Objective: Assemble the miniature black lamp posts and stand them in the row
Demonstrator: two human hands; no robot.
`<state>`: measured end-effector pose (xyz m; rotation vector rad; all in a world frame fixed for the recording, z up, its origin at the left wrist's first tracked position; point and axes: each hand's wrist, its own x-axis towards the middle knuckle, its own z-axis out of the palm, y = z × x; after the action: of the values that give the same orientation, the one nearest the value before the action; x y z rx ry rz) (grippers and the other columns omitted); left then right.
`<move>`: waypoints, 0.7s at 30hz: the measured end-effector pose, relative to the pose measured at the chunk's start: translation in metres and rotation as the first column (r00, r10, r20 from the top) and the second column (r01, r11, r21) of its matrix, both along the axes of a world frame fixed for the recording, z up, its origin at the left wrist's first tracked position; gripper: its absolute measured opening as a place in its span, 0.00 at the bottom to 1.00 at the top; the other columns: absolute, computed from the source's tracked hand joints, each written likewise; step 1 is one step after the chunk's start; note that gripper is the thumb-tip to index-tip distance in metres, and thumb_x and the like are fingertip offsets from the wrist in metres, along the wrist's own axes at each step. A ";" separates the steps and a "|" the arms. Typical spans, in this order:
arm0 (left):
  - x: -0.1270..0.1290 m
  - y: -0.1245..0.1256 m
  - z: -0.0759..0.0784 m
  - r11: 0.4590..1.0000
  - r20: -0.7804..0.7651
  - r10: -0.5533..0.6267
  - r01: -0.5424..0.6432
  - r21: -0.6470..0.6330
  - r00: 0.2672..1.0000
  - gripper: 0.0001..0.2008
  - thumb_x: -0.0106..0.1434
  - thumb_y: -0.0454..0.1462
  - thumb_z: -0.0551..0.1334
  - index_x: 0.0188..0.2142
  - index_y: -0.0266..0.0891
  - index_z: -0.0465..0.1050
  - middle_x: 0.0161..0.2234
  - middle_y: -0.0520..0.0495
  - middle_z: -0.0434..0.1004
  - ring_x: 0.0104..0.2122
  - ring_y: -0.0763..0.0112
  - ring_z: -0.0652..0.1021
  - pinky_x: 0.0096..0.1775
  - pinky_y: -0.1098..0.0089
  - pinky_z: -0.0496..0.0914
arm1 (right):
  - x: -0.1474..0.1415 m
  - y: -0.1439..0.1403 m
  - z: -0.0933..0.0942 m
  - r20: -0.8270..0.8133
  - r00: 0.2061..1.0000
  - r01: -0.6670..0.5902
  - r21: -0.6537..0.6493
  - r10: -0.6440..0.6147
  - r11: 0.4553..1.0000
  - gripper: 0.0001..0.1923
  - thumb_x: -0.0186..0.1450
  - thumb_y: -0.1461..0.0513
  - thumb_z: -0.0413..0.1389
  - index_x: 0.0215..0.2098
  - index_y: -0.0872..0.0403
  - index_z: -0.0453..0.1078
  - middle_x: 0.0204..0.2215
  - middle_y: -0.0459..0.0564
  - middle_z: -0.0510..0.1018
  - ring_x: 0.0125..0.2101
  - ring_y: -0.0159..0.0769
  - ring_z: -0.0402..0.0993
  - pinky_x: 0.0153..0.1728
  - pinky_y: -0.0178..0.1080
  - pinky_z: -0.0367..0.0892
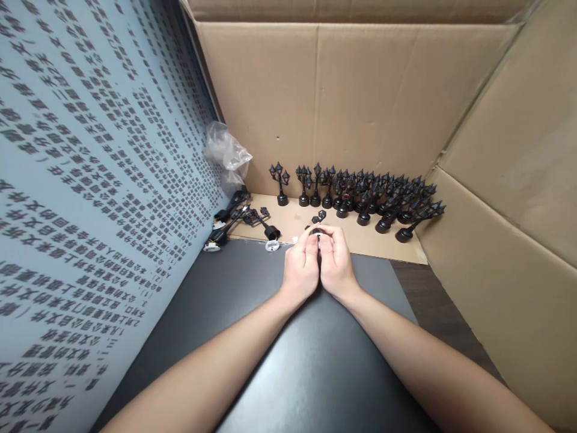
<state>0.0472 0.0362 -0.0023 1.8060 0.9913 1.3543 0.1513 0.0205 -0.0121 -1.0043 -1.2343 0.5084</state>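
Note:
Between my hands is a small black model street lamp [321,214], its lantern heads pointing away from me. My left hand [301,260] wraps its left side and my right hand [338,260] its right, with both thumbs at the base end. A bit of white shows at that base; the fingers hide most of the rest. Left of my hands lies another model lamp [271,232] with an open base, and beside it a loose white disc [272,245]. Further left, several more lamps [220,236] lie in a heap, with white discs and thin wires hanging from their bases.
Several upright black model lamps [342,201] stand along the back and right on a cardboard sheet [369,248]. A clear plastic bag [229,149] sits at the back left. Cardboard walls [369,90] rise behind and right; a printed light-blue panel [112,150] stands left. A dark grey mat [288,361] lies under my arms.

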 end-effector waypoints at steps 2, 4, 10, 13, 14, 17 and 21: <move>0.000 0.000 0.000 1.000 0.007 -0.001 0.002 -0.005 1.000 0.25 0.80 0.51 0.50 0.63 0.41 0.74 0.60 0.40 0.81 0.57 0.59 0.82 0.59 0.60 0.73 | 0.000 0.000 -0.001 -0.021 1.000 -0.014 -0.005 0.014 1.000 0.15 0.79 0.51 0.50 0.56 0.49 0.69 0.53 0.55 0.81 0.53 0.44 0.79 0.56 0.49 0.74; 0.001 0.000 -0.001 1.000 0.015 -0.007 0.007 -0.011 1.000 0.26 0.80 0.52 0.49 0.64 0.41 0.73 0.61 0.40 0.79 0.57 0.58 0.82 0.59 0.59 0.73 | 0.001 0.001 -0.003 -0.055 0.997 -0.047 -0.020 0.045 0.999 0.16 0.78 0.50 0.51 0.56 0.48 0.69 0.54 0.55 0.81 0.51 0.43 0.81 0.53 0.48 0.76; 0.002 0.001 -0.003 0.999 0.032 -0.019 0.020 -0.033 0.999 0.29 0.79 0.53 0.49 0.67 0.41 0.71 0.61 0.39 0.80 0.56 0.57 0.82 0.59 0.58 0.74 | 0.003 0.002 -0.007 -0.096 0.992 -0.089 -0.045 0.084 0.995 0.18 0.78 0.48 0.52 0.59 0.48 0.69 0.52 0.54 0.81 0.48 0.44 0.81 0.51 0.49 0.76; 0.001 0.001 -0.003 0.998 0.028 -0.022 0.023 -0.050 0.999 0.31 0.79 0.55 0.48 0.68 0.39 0.69 0.54 0.39 0.84 0.55 0.56 0.82 0.58 0.56 0.74 | 0.004 0.002 -0.006 -0.068 0.996 -0.066 -0.040 0.064 0.997 0.19 0.78 0.48 0.51 0.60 0.48 0.69 0.54 0.55 0.80 0.52 0.45 0.79 0.54 0.50 0.75; 0.001 0.001 -0.003 0.998 0.025 -0.024 0.025 -0.059 0.999 0.32 0.79 0.56 0.48 0.69 0.39 0.69 0.52 0.39 0.85 0.54 0.55 0.82 0.58 0.56 0.74 | 0.004 0.002 -0.006 -0.058 0.997 -0.057 -0.036 0.055 0.998 0.19 0.78 0.48 0.50 0.60 0.48 0.70 0.56 0.55 0.80 0.54 0.45 0.78 0.57 0.51 0.73; 0.001 0.001 -0.002 0.996 0.030 -0.028 0.031 -0.085 0.999 0.34 0.79 0.57 0.46 0.69 0.38 0.68 0.51 0.39 0.85 0.57 0.53 0.80 0.59 0.54 0.73 | 0.004 0.003 -0.005 -0.048 0.998 -0.043 -0.031 0.042 0.999 0.20 0.79 0.48 0.49 0.60 0.48 0.70 0.58 0.55 0.79 0.58 0.46 0.76 0.61 0.51 0.71; 0.000 0.002 -0.001 0.995 0.076 -0.032 0.039 -0.087 0.997 0.31 0.79 0.54 0.48 0.69 0.39 0.69 0.63 0.39 0.78 0.64 0.54 0.76 0.66 0.54 0.67 | 0.004 0.003 -0.003 -0.056 0.997 -0.061 -0.038 0.059 0.997 0.20 0.79 0.49 0.49 0.61 0.49 0.71 0.59 0.55 0.79 0.60 0.46 0.75 0.59 0.49 0.73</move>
<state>0.0473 0.0383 -0.0032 1.6874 0.9601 1.3256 0.1551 0.0231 -0.0151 -0.9827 -1.2125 0.6050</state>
